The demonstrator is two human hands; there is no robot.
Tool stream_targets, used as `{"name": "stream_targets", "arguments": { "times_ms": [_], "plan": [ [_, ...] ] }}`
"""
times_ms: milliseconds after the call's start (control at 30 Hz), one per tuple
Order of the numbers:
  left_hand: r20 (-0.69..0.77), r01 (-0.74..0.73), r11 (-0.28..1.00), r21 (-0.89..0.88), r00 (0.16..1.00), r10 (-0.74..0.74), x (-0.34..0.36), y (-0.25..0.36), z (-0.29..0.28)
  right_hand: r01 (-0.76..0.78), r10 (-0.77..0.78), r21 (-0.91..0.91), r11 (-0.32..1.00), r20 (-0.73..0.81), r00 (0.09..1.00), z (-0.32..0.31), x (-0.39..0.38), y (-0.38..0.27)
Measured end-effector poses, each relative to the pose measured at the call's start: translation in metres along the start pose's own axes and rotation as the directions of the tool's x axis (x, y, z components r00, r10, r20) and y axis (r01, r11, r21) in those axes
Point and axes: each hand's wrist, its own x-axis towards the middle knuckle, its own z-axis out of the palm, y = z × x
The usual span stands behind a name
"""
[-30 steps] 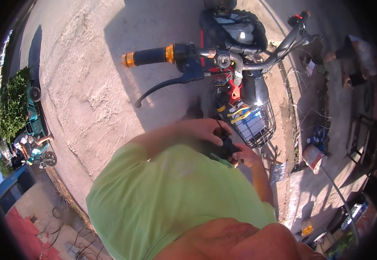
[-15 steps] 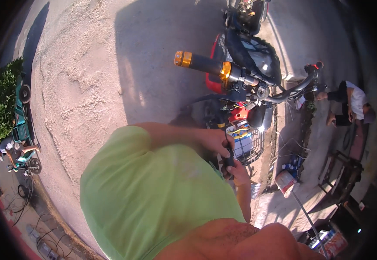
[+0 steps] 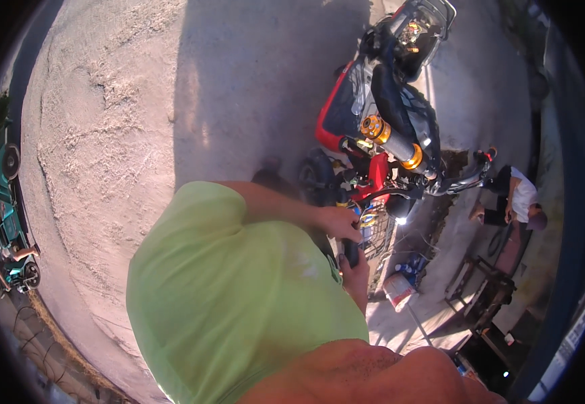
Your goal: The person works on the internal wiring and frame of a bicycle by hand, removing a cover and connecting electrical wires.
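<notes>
My left hand (image 3: 339, 223) and my right hand (image 3: 356, 275) are close together in front of my light green shirt. Between them is a small black cylindrical piece (image 3: 351, 253), its exact kind unclear. The fingers of both hands are closed around it, the left at the upper end and the right at the lower. Just past my hands stands a red and black motorbike (image 3: 333, 111). Its near handlebar carries a dark grip (image 3: 393, 143) with orange-gold end rings. A wire basket (image 3: 376, 236) with colourful items sits right beside my hands.
A white-and-red bucket (image 3: 399, 291) with a pole beside it stands to the right. A seated person (image 3: 523, 195) in a white top is farther right. At the far left are a green vehicle (image 3: 10, 202) and another person. Rough pale ground (image 3: 104, 135) stretches left.
The view has shifted, so the seated person and bucket appear farther left. The gold-ringed grip now appears over the motorbike's red body rather than out to its left. Both hands stay on the black piece.
</notes>
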Motion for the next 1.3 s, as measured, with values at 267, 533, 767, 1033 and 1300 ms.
{"name": "stream_targets", "arguments": {
  "times_ms": [267, 533, 767, 1033, 1300],
  "plan": [
    [-0.044, -0.052, 0.997, -0.051, 0.998, 0.050, -0.010, -0.011, -0.013, -0.021, 0.020, 0.019, 1.000, 0.033, 0.999, 0.007, 0.007, -0.029],
    [0.092, -0.304, 0.943, 0.133, 0.951, 0.294, -0.005, -0.014, -0.017, -0.051, 0.024, 0.121, 0.991, 0.214, 0.976, -0.001, 0.007, -0.011],
    [0.052, -0.339, 0.938, 0.071, 0.940, 0.336, 0.001, -0.009, -0.006, -0.226, 0.040, 0.421, 0.878, 0.407, 0.913, -0.019, 0.013, 0.005],
    [0.065, -0.311, 0.934, -0.175, 0.943, 0.326, 0.007, 0.001, 0.026, -0.253, -0.136, 0.612, 0.749, 0.516, 0.845, -0.054, -0.002, -0.006],
    [-0.120, -0.236, 0.954, -0.185, 0.969, 0.216, 0.029, 0.018, 0.090, -0.134, -0.216, 0.587, 0.799, 0.487, 0.846, -0.073, -0.003, 0.062]
  ]
}}
